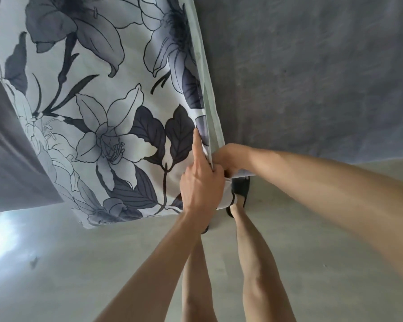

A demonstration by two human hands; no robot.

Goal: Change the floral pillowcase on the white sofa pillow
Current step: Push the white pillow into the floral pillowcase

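Floral pillowcase (98, 117): on the pillow, propped against grey sofa (312, 77). My left hand (201, 182) grips its near corner edge, forefinger extended; my right hand (228, 159) pinches the same corner, touching.

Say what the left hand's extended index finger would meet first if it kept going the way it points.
The left hand points its index finger up along the floral pillowcase, near its side edge. It already appears to rest on that fabric, so it would probably just slide further along it.
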